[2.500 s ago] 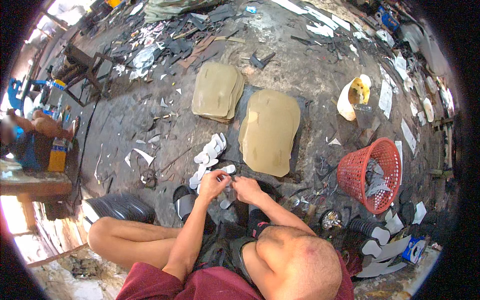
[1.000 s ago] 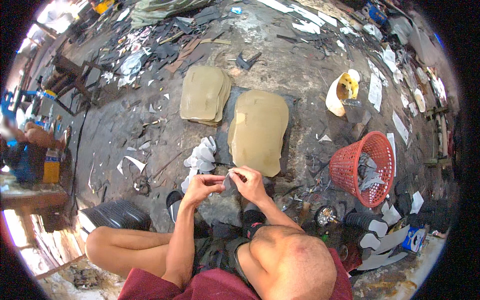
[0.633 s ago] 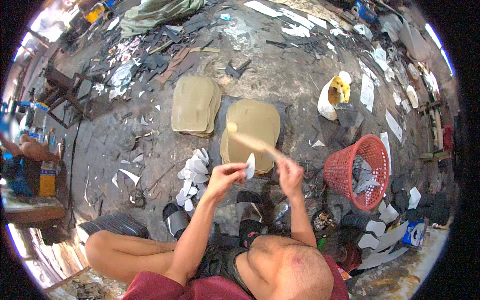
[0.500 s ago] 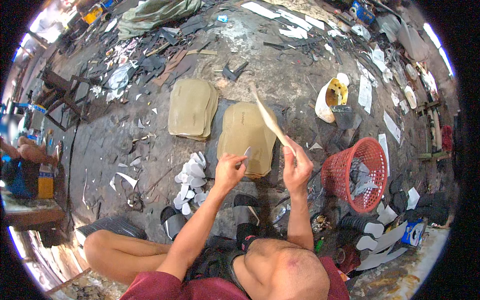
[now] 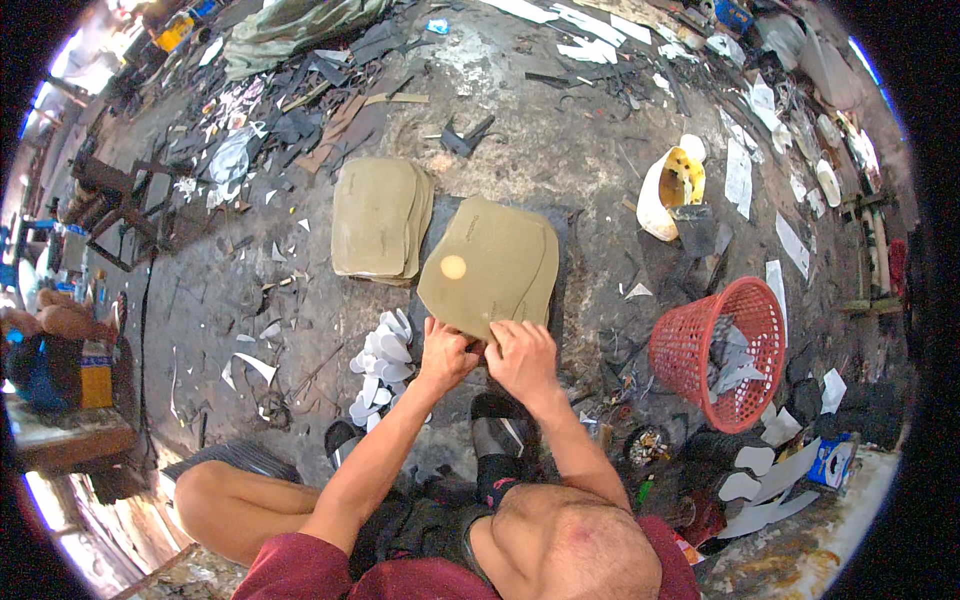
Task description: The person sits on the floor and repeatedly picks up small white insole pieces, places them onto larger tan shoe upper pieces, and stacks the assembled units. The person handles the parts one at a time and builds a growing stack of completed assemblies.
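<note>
A tan, flat sheet with rounded corners lies tilted over a stack of like sheets in front of me. A pale round spot shows on its left half. My right hand grips the sheet's near edge, fingers on top and thumb tucked out of sight. Close beside it, my left hand is closed at the same edge, near the left corner. Whether the left hand also has a small piece in it is hidden. Left of these, a second stack of tan sheets sits on the floor.
Small grey-white rounded pieces are heaped left of my hands. To the right are a red basket with grey scraps and a yellow-stained white container. Dark scraps litter the far floor. My sandalled foot is below my hands.
My right hand has brought the raised sheet down flat and to the left over the stack. My left hand has moved slightly down to its edge; its small whitish piece no longer shows.
</note>
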Tool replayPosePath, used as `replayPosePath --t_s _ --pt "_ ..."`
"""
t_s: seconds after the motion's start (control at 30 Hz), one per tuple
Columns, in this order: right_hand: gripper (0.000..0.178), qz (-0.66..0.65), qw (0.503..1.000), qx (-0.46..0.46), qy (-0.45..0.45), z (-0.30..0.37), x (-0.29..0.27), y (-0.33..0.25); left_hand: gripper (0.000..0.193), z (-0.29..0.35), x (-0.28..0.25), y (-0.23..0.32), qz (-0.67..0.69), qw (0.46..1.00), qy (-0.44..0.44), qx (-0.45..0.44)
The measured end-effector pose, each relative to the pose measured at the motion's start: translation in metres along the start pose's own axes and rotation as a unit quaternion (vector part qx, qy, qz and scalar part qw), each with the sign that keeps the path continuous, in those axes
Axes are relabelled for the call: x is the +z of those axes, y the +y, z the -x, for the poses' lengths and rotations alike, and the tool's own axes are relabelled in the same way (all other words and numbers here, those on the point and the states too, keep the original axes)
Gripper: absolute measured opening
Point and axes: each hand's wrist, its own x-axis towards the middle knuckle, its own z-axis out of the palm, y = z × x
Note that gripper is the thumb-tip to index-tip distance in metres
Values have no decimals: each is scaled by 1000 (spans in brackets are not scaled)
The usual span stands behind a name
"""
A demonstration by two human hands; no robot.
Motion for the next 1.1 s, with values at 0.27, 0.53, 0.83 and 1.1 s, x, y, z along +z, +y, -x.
replayPosePath --t_s 0.27,0.53,0.83,1.1 --pt "13 -67 990 99 -72 -16 -21 12 33 -1 -1 7 11 999 -5 -34" --pt "35 12 990 39 -133 -15 5 5 29 18 1 14 -9 997 80 -8" --pt "21 26 963 22 -267 -32 -18 12 35 36 1 46 -104 989 92 -42" --pt "21 128 975 -30 -181 -5 -6 -2 46 17 11 17 288 862 225 -351"
